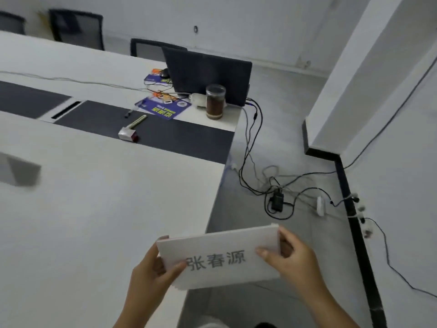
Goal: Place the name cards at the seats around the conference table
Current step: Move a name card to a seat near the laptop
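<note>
A white name card [220, 254] with three printed grey characters is held in front of me, over the near right corner of the white conference table [99, 209]. It looks like a thin stack of cards. My left hand [151, 278] grips its left edge, thumb on the face. My right hand [293, 259] grips its right edge, thumb on top and fingers behind. A blurred grey folded card [20, 170] stands on the table at the far left.
An open laptop [208, 74], a jar of brown stuff [214, 101], blue leaflets [163, 107], a pen and a small box [128, 134] lie at the table's far right end. Black chairs [78, 28] line the far side. Cables and a charger [276, 197] litter the floor to the right.
</note>
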